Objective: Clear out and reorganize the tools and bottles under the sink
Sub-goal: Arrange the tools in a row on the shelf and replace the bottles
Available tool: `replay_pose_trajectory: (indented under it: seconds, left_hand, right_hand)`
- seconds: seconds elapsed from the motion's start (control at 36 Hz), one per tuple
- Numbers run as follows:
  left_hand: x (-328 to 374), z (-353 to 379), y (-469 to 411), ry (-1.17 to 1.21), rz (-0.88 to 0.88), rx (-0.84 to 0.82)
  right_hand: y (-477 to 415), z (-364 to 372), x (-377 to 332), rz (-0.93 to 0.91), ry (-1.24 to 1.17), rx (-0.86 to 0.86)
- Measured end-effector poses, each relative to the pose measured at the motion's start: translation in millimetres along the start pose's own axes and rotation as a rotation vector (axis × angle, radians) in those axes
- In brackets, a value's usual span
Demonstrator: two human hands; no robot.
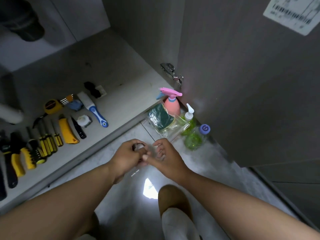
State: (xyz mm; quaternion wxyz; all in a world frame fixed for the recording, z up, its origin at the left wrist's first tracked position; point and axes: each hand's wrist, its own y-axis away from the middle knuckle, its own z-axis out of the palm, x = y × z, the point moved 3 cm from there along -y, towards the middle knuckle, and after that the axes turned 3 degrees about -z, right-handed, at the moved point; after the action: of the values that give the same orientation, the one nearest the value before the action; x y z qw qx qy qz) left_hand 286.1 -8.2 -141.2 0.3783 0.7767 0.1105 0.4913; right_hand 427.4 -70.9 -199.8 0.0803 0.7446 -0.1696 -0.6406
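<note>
Currently, stock as follows.

On the cabinet floor (112,70), sorted in a row: pliers (17,160), screwdrivers (48,142), knife (66,130), tape measure (50,106), brush (94,110), plus small oddments. Tools judged largely arranged.

On the tiles outside, beside the open door (242,84): spray bottle (170,103), pump bottle (188,116), green bottle (197,137) and sponge pack (161,118), touching one another. Judged still to be put back.

In hand, above the tiles: one clear item (154,149), kind not legible. Left hand (128,153) has its fingers curled round one end; right hand (166,156) pinches the other with its fingertips.

Remaining, by estimate: place the clear item, return bottles and sponges, shut the door.
</note>
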Motion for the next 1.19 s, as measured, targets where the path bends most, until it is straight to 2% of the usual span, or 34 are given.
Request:
replay_pose_trajectory:
  seconds: [0.14, 0.33, 0.61, 0.75, 0.92, 1.0, 1.08, 1.19]
  left_hand:
    - [-9, -46, 5, 0.098, -0.028, 0.06]
    - [-26, -78, 15, 0.063, -0.035, 0.01]
    - [-25, -86, 4, 0.14, -0.04, 0.014]
    - [-17, -102, -5, 0.149, 0.02, 0.062]
    - [5, -115, -21, 0.03, 0.215, 0.149]
    - [18, -116, -43, 0.005, 0.258, 0.226]
    - [35, -116, -70, -0.144, 0.326, 0.316]
    - [56, -125, -101, -0.287, 0.383, 0.395]
  right_hand:
    - [-27, -8, 32, 0.452, -0.387, 0.347]
    - [-70, -9, 25, 0.562, -0.615, 0.474]
    - [-112, 8, 8, 0.469, -0.824, 0.376]
    - [-101, 11, 9, 0.512, -0.723, 0.361]
    - [-73, 8, 12, 0.5, -0.573, 0.233]
    - [-63, 1, 9, 0.485, -0.554, 0.168]
    - [-57, -5, 3, 0.432, -0.548, 0.089]
    - [-53, -6, 0, 0.397, -0.554, 0.066]
